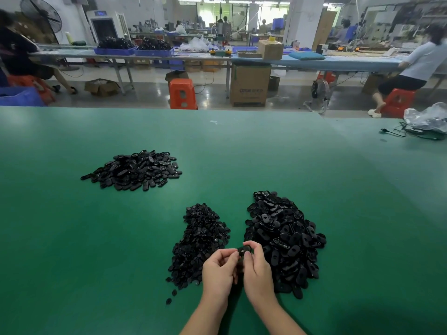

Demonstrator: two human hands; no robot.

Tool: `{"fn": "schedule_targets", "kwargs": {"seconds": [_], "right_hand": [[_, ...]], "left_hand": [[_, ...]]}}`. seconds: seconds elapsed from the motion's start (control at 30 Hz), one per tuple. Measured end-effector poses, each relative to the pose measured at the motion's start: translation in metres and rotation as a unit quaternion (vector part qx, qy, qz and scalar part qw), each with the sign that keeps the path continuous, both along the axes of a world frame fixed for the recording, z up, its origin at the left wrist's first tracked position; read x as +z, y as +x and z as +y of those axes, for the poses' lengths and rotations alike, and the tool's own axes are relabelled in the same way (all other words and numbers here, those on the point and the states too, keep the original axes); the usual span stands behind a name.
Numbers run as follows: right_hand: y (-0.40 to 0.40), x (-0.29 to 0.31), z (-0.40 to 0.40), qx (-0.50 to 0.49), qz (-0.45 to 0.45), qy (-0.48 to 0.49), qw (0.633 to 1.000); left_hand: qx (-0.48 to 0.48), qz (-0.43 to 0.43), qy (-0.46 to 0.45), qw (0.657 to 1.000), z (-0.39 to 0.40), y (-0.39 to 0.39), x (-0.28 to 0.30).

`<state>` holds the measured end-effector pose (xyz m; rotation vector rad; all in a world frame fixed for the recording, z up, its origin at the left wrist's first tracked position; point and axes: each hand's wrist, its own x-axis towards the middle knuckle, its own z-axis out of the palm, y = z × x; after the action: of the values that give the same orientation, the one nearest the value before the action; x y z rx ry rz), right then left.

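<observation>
On the green table (pixel 96 238) lie three heaps of black plastic parts. A heap of small thin pieces (pixel 200 240) sits just left of my hands. To their right rises a bigger heap of oval shells (pixel 285 238). A third heap (pixel 135 169) lies farther off at the left. My left hand (pixel 219 272) and my right hand (pixel 257 269) meet near the table's front, and both pinch one black oval part (pixel 244 250) between fingertips and thumbs. How the part's pieces fit together is hidden by my fingers.
A clear plastic bag (pixel 428 117) and a black cable (pixel 399 132) lie at the table's far right. Beyond the far edge stand an orange stool (pixel 182 93), a cardboard box (pixel 250 84) and long benches where people sit.
</observation>
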<state>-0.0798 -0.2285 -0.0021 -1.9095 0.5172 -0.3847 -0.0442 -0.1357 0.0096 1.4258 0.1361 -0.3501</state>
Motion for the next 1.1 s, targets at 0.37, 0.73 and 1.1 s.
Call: {"fn": "schedule_targets", "kwargs": {"seconds": [0.37, 0.73, 1.1], "right_hand": [[-0.002, 0.002, 0.002, 0.008, -0.008, 0.018, 1.000], [-0.005, 0.010, 0.002, 0.021, -0.002, -0.001, 1.000], [-0.004, 0.010, 0.001, 0.018, -0.015, 0.014, 1.000]], "left_hand": [[0.014, 0.007, 0.017, 1.000, -0.008, 0.000, 0.008], [0.007, -0.033, 0.086, 0.996, -0.005, 0.003, 0.015], [-0.081, -0.103, 0.181, 0.975, 0.004, 0.011, 0.032]]}}
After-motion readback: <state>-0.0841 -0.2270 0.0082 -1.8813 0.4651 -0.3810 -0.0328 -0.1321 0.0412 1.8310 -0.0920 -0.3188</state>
